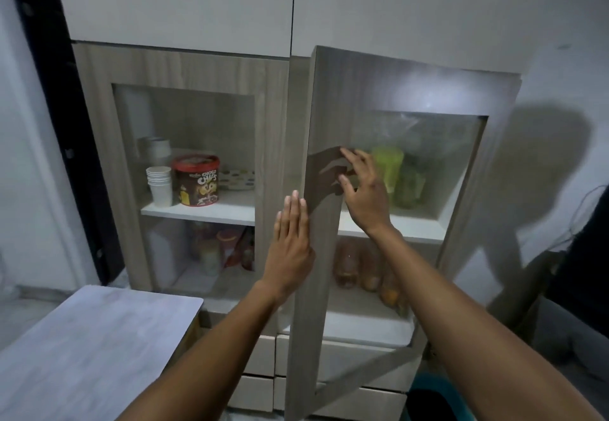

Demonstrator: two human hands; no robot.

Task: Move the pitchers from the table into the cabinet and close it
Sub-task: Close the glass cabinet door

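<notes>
The table [92, 348] is lying nearest, at lower left, its pale top showing bare. Two bare forearms are reaching up from the bottom edge toward the cabinet [184, 68].

The left hand [291, 242] is standing flat with its fingers straight and close together, holding nothing, just beside the free edge of the right door [333, 256]; whether the palm is touching the wood cannot be told. The right hand [364, 190] is spreading its fingers wide, the fingertips resting against the door's frame beside the glass pane, gripping nothing.

The right door is hanging partly open, swung out toward the camera, while the left door [99, 157] is sitting shut.

Behind the right door's glass, the green pitchers [400, 177] are standing on the upper shelf [412, 228], blurred by the pane. Below them, some orange-brown containers [362, 269] are sitting on the lower shelf.

Behind the left glass, a stack of paper cups [159, 186] is standing just beside a red tin [196, 180].
</notes>
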